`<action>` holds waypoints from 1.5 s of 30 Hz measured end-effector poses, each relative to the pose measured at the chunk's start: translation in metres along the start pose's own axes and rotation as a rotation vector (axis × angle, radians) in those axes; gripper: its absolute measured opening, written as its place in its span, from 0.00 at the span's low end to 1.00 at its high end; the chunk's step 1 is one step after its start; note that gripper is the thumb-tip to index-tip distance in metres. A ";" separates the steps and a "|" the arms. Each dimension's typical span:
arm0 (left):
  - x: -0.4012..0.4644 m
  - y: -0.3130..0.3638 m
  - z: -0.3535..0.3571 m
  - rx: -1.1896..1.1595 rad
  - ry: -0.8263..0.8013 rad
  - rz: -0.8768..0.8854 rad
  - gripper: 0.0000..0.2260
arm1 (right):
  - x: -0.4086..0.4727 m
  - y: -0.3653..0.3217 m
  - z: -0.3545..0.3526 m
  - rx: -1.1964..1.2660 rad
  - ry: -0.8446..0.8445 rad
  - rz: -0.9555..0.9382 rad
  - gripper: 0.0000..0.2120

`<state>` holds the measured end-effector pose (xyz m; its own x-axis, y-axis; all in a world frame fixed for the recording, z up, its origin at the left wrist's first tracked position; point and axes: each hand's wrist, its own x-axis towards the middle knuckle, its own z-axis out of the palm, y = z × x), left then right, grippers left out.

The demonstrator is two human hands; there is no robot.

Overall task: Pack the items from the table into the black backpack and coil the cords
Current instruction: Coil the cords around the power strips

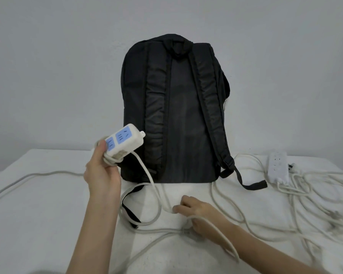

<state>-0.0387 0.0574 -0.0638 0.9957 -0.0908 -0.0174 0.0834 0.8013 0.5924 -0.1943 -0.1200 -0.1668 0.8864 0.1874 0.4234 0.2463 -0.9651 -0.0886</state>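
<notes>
The black backpack (176,107) stands upright at the back of the table, straps facing me, apparently closed. My left hand (102,173) holds up a white power strip with blue sockets (125,142); a few turns of its grey cord are wound round the strip's lower end under my fingers. The cord (147,175) hangs down from the strip to the table. My right hand (196,212) rests low on the table, fingers curled round that grey cord near a plug (186,232).
A second white power strip (277,167) lies to the right of the backpack with a tangle of white cord (315,194) spread over the right side. More grey cord (28,177) trails off the left edge. White cloth (48,224) covers the table.
</notes>
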 end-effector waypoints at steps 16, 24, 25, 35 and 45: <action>-0.014 -0.036 -0.004 0.827 -0.222 0.625 0.28 | 0.023 -0.027 -0.066 -0.062 0.313 -0.232 0.12; -0.016 -0.021 0.004 0.869 -0.510 0.406 0.24 | 0.070 -0.011 -0.119 -0.245 0.752 -0.078 0.14; -0.017 -0.018 0.006 0.837 -0.540 0.355 0.24 | 0.075 -0.005 -0.125 -0.253 0.777 -0.049 0.14; -0.028 -0.021 0.013 1.010 -0.638 0.204 0.38 | 0.100 0.010 -0.138 -0.272 0.818 -0.006 0.15; -0.031 -0.017 0.017 0.687 -0.636 0.066 0.30 | 0.086 0.031 -0.132 -0.142 0.779 0.181 0.18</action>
<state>-0.0715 0.0365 -0.0598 0.7717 -0.5266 0.3566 -0.2166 0.3096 0.9259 -0.1624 -0.1583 -0.0147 0.3678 -0.1042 0.9241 0.0268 -0.9921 -0.1226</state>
